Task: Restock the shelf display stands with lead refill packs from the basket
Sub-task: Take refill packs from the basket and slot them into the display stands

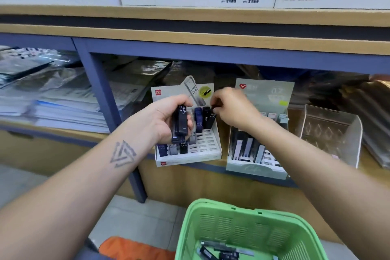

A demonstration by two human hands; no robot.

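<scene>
The left hand (pixel 168 118) grips a bundle of dark lead refill packs (pixel 180 121) above the white display stand (pixel 207 150) on the shelf, while the right hand (pixel 234 107) pinches one black pack (pixel 213 106) over its back row, the green basket (pixel 242 230) below.

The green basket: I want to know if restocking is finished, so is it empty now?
No, several dark lead refill packs lie on the bottom of the green basket.
</scene>
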